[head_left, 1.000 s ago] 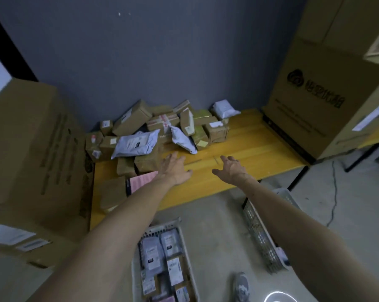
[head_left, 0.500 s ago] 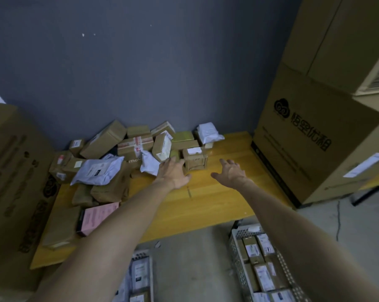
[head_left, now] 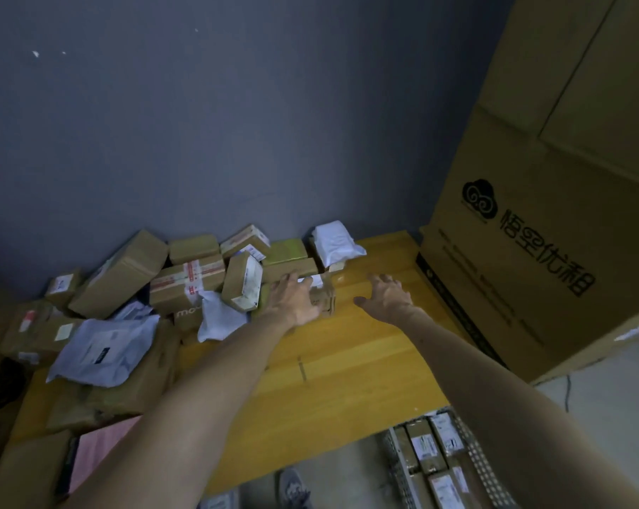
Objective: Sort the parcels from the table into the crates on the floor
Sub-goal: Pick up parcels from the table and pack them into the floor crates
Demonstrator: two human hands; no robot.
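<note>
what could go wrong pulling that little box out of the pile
The small brown box under the left hand sits against the pile; pulling it out may topple the tilted box beside it.
The right hand hovers clear of it, so a one-handed lift might slip.

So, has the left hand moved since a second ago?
Yes. The left hand went forward over the yellow table, from bare wood onto the small brown box.

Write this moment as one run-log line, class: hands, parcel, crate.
left hand: on small box, grip unclear | right hand: open, over table beside box | crate: on floor, holds parcels
</note>
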